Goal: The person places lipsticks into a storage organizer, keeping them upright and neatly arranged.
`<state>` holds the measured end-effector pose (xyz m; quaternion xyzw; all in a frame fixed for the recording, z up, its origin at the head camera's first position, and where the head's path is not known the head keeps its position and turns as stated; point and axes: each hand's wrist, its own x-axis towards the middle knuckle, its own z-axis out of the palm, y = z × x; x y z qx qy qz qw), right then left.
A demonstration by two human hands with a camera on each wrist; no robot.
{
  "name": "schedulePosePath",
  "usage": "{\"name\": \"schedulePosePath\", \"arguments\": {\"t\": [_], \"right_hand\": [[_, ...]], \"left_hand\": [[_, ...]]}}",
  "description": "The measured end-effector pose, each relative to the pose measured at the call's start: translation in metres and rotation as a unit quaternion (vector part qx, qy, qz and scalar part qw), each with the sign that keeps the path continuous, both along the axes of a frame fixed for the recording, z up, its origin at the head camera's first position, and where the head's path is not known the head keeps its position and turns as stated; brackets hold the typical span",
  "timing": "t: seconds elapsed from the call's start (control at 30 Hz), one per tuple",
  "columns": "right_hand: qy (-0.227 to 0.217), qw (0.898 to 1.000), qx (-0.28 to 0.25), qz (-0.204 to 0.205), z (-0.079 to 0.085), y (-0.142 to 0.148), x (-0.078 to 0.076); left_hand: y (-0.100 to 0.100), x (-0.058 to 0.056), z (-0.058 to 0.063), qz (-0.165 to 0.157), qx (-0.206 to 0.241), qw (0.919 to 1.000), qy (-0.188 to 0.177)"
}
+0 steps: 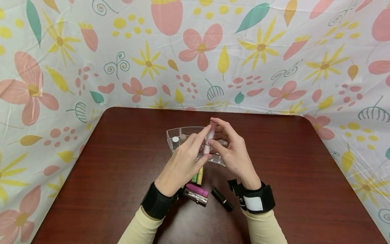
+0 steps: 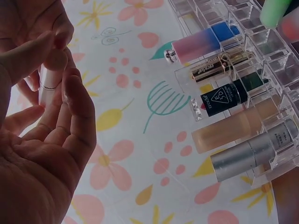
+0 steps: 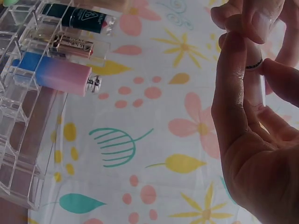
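Over the table, both hands hold one pale pink lipstick tube (image 1: pixel 208 144) with a thin dark band, tilted nearly upright. My left hand (image 1: pixel 182 159) has its index finger near the tube's top and its thumb by the lower end. On the other side, my right hand (image 1: pixel 239 156) grips the tube with thumb and fingers. Behind the hands stands a clear organizer (image 1: pixel 192 127), partly hidden by them. In the left wrist view it bears a blue-and-pink tube (image 2: pixel 198 43), a dark green tube (image 2: pixel 224 99), a beige tube (image 2: pixel 233 125) and a silver tube (image 2: pixel 247 151).
Nearer the body, a black lipstick (image 1: pixel 222 200), a magenta tube (image 1: pixel 197 189) and a dark metallic tube (image 1: pixel 196 197) lie on the brown table (image 1: pixel 122 162). A gold tube (image 1: pixel 199 176) and a green tube (image 1: pixel 194 178) lie by the left wrist. Flowered cloth (image 1: pixel 201 81) hangs behind.
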<state>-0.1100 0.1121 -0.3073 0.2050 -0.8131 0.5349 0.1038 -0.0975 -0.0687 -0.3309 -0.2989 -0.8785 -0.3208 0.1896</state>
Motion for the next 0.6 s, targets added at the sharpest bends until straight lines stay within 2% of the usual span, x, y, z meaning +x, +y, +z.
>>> {"name": "schedulePosePath", "arguments": {"t": [0.17, 0.27, 0.37, 0.47, 0.6], "right_hand": [[0.008, 1.000, -0.009, -0.004, -0.002, 0.003, -0.003], [0.024, 0.999, -0.021, -0.019, -0.006, 0.009, -0.009], [0.046, 0.997, -0.029, -0.052, -0.014, 0.017, -0.017], [0.062, 0.994, -0.035, -0.082, -0.025, 0.022, -0.027], [0.074, 0.992, -0.035, -0.101, -0.043, 0.024, -0.039]], "left_hand": [[0.000, -0.002, 0.000, 0.016, -0.023, 0.9993, 0.023], [0.000, -0.005, -0.002, 0.036, -0.045, 0.9972, 0.047], [-0.003, -0.012, -0.007, 0.066, -0.056, 0.9943, 0.062], [-0.009, -0.020, -0.015, 0.110, -0.055, 0.9912, 0.049], [-0.021, -0.031, -0.031, 0.156, -0.042, 0.9869, -0.004]]}}
